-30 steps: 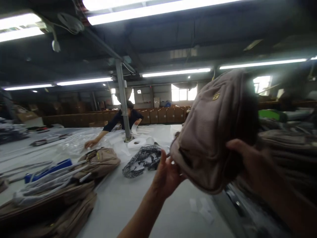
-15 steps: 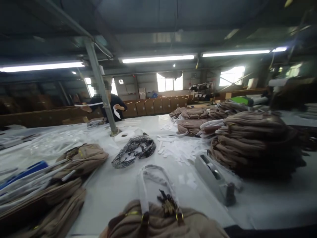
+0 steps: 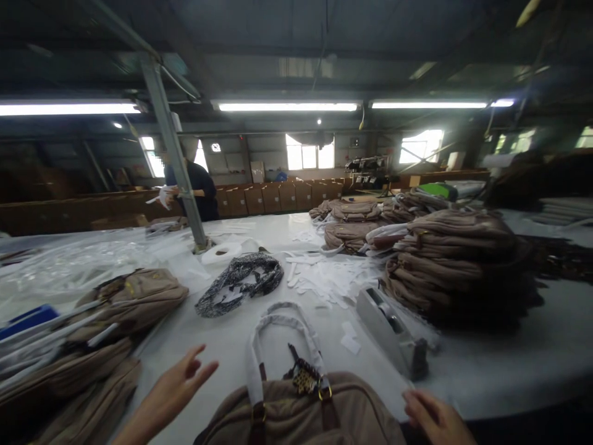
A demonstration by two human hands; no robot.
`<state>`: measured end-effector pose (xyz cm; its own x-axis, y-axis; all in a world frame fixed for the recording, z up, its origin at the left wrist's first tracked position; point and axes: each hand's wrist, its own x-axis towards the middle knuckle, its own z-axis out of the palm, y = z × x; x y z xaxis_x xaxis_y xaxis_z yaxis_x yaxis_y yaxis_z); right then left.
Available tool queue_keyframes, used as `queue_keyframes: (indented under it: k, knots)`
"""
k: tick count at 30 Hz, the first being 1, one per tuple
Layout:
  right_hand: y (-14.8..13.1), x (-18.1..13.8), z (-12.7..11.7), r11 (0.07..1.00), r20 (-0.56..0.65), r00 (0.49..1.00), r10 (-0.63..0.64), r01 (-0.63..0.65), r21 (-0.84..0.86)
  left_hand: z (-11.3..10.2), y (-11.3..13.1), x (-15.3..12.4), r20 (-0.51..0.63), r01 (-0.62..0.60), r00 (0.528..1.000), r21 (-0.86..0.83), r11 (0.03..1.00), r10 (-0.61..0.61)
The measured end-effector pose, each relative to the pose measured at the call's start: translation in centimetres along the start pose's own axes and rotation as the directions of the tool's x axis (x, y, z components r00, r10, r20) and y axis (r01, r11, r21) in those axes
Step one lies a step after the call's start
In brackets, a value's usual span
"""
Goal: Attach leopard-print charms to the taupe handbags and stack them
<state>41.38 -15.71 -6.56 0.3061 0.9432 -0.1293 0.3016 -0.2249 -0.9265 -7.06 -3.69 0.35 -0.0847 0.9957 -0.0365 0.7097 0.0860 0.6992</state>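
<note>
Tan fabric bag (image 3: 296, 423) lies between both hands, its white-wrapped handles (image 3: 278, 327) standing up beyond them. The left hand (image 3: 173, 392) hovers just beside the bag, fingers spread wide, holding nothing; the right hand (image 3: 435, 417) is at the bag's right edge, but if it grips I cannot tell. A grey tape dispenser (image 3: 393, 330) sits beyond the right hand.

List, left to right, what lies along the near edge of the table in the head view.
pile of tan bags → left hand → tan handbag with wrapped handles → right hand
</note>
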Motion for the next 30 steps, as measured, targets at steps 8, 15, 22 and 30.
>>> queue_keyframes:
  k: [8, 15, 22, 30]
  knots:
    - [-10.9, 1.6, 8.4, 0.861, 0.117, 0.903, -0.414, 0.430, -0.273, 8.0, 8.9, 8.9, 0.076, -0.142, 0.988, 0.072, 0.987, 0.136]
    - [-12.3, 7.2, 9.4, 0.870, 0.051, 0.888, -0.457, 0.458, -0.184, 8.1, 10.1, 9.2, 0.202, -0.185, 0.960, -0.071, 0.980, 0.196]
    - [-18.3, 10.6, 12.1, 0.803, 0.082, 0.809, -0.582, 0.587, -0.101, 4.7, 13.8, 6.5, 0.148, -0.384, 0.888, -0.285, 0.878, 0.436]
    - [-15.8, 12.1, 9.2, 0.780, 0.131, 0.821, -0.555, 0.569, -0.262, 6.7, 8.6, 8.1, 0.281, -0.222, 0.919, -0.209, 0.952, 0.277]
